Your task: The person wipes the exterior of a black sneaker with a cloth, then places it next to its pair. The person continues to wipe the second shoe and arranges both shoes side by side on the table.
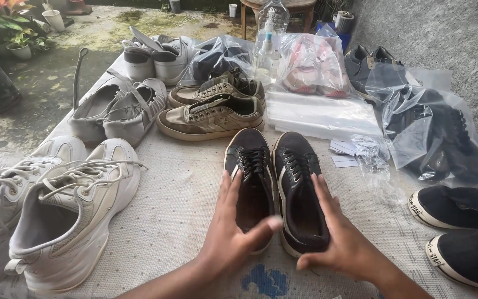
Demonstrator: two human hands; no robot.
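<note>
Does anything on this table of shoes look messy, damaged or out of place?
Mostly tidy pairs. The grey pair looks crushed, its uppers collapsed flat. The white sneakers have loose, trailing laces. Crumpled plastic lies loose beside the dark pair that the left hand and right hand rest on.

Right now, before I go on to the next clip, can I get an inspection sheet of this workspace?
Surface: table under a pale textured cloth with a blue print at the near edge.
Job's things: pair of dark lace-up sneakers, side by side, toes away.
Clutter: white trainers, grey shoes, olive sneakers, bagged shoes, black canvas shoes, stack of clear bags, spray bottle.
Grips: left hand on the left sneaker's heel; right hand on the right one's; both open.
Cables: nothing seen.
Surroundings: mossy concrete ground, potted plants, grey wall.
</note>
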